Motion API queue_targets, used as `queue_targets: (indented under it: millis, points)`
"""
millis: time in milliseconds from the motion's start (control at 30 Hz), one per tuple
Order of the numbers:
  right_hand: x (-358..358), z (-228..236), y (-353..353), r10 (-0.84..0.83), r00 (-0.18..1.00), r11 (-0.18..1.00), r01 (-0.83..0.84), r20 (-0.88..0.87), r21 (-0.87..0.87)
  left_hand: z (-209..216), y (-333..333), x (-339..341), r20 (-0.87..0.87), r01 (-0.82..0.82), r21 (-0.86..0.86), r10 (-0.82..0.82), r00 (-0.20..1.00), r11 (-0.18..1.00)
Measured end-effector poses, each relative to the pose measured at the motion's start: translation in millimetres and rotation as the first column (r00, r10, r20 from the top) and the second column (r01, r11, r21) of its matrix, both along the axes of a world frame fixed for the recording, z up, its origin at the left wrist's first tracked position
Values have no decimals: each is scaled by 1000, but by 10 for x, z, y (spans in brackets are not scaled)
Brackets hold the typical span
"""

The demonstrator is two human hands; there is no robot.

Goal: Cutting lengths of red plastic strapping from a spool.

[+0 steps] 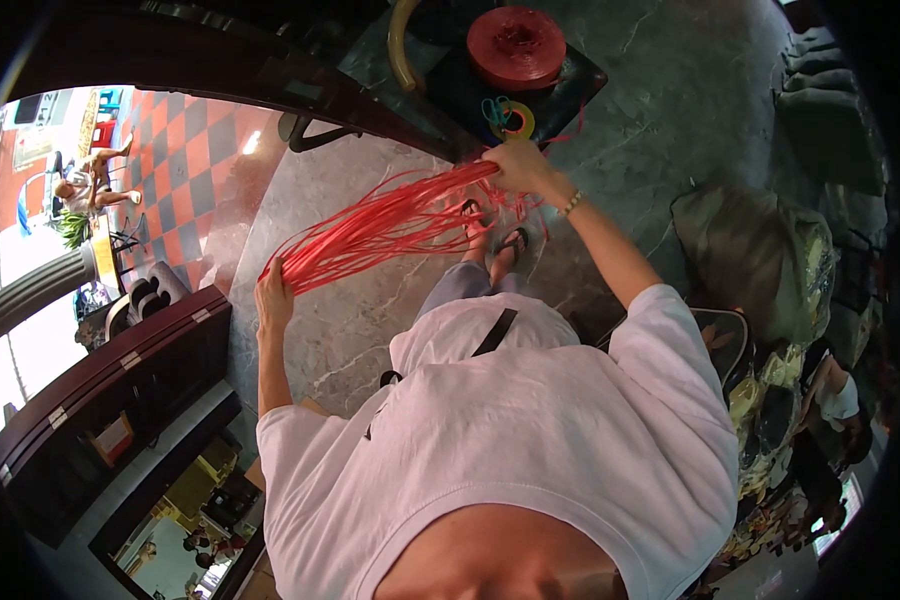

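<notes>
Grey marbled floor (pixel 650 110) spreads beneath a bundle of red strands (pixel 375 225) stretched between the left hand (pixel 275 290) and right hand (pixel 518 165), each clamped on one end; beyond the right sit a red roll (pixel 516 48) and scissors (pixel 492 112). Straightening appears underway; the next move likely calls for even tension.

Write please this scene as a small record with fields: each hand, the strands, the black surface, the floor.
Left hand: grips one end of the red strands
Right hand: grips them near the other end; bracelet on wrist
Strands: loose bundle, spread between the hands
Black surface: bears red roll, yellow ring, teal-handled scissors
Floor: grey, marbled
</notes>
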State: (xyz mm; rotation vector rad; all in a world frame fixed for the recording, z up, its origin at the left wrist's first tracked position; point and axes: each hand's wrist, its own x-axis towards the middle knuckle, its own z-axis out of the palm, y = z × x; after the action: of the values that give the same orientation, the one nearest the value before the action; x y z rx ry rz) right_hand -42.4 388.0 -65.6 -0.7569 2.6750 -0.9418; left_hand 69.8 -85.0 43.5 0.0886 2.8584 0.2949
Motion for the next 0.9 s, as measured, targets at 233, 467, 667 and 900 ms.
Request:
queue_targets:
  millis: [233, 467, 667, 900]
  points:
    - [255, 795, -767, 91, 995, 969, -96, 31, 226, -61, 1050, -235, -73, 225, 205, -214, 974, 953]
    - [195, 482, -836, 215, 973, 968, -200, -84, 153, -278, 1834, -586, 172, 303, 291, -361, 916, 907]
    - [-77, -294, 397, -18, 991, 999, 23, -131, 33, -231, 868, -444, 92, 144, 129, -156, 983, 981]
    - [-75, -205, 239, -190, 979, 954, 202, -76, 221, -367, 688, -508, 43, 192, 11, -192, 980, 981]
